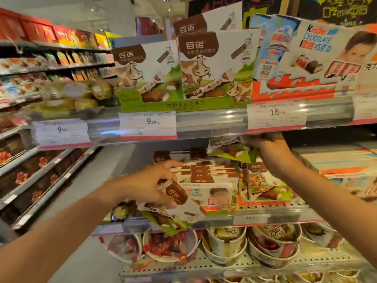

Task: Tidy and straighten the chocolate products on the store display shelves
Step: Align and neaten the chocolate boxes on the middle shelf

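Observation:
My left hand (151, 183) grips a small brown-and-white chocolate pack (175, 194) in front of the middle shelf. Below it a green cow-print chocolate box (165, 220) tilts over the shelf's front edge. My right hand (263, 140) reaches up under the top shelf and holds the upper edge of another green cow-print box (232, 151), which is tilted; its fingers are partly hidden by the shelf rail. Flat brown-and-white packs (204, 174) lie stacked on the middle shelf. Beside them stands a cow-print carton (263, 186).
On the top shelf stand cow-print display boxes (214, 66) and a Kinder Chocolate display (318, 58), with price tags (148, 124) on the clear rail. A small Kinder box (216, 198) sits at the middle shelf front. Tubs of wrapped sweets (226, 244) fill the lower shelf. An aisle runs left.

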